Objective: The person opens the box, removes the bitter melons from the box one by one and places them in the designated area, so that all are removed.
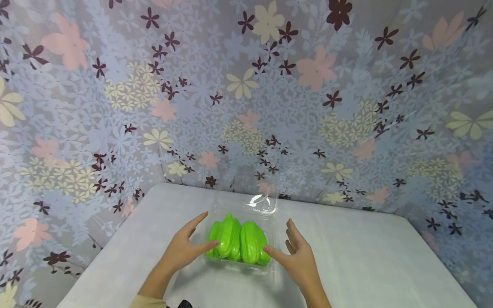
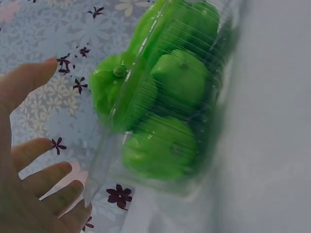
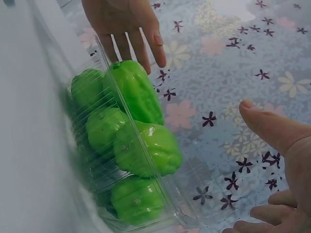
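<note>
A clear plastic clamshell box [image 1: 254,268] stands on the white table, its see-through lid [image 1: 265,203] raised at the back. Several shiny green ribbed fruits or vegetables [image 1: 249,243] with small stem nubs fill it, the upper ones bulging above the rim. At the box's left side my left hand [image 1: 181,248] has its fingers spread and holds nothing; in the left wrist view it is apart from the green pieces [image 2: 163,148]. Opposite, my right hand [image 1: 300,259] is likewise spread and holds nothing. Its thumb stands off from the green pieces [image 3: 148,148] in the right wrist view.
A white cloth-like surface covers the table [image 1: 358,252] on both sides of the box. Behind rises a floral-patterned backdrop [image 1: 239,107], close to the raised lid. A small dark object [image 1: 185,304] shows at the bottom edge by the left sleeve [image 1: 148,302].
</note>
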The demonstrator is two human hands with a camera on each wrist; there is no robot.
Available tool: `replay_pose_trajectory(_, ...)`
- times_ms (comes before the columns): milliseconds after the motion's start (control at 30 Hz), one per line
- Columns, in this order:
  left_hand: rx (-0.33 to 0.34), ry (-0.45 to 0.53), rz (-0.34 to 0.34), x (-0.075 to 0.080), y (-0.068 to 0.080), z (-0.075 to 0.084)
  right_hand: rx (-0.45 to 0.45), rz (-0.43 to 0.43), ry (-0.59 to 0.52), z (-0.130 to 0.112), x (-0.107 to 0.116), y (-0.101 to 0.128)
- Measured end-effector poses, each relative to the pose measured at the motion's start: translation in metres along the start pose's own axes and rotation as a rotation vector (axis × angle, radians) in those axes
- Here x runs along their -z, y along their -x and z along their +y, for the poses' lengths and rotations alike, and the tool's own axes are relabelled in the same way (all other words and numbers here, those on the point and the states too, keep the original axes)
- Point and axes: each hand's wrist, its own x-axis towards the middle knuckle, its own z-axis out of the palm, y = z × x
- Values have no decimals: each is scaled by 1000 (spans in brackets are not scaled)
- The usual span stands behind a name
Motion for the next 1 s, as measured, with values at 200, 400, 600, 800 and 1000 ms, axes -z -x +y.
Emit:
replay_pose_trajectory(200,-82,-57,-5,-1,-6,3,5,7,13,-5,2,1)
replay_pose_trajectory(400,-130,-73,-16,-3,-9,3,6,11,-5,-11,4,1)
replay_pose_trajectory(600,-126,-73,-40,-3,-10,-2,-5,-2,-31,-16,0,-2)
replay_pose_trajectory(800,-70,-35,-62,-2,-10,-14,-21,-38,-57,-18,-7,-4)
replay_pose_trajectory(1000,-25,-14,-83,-2,-12,-25,6,-45,-32,-14,-11,-6)
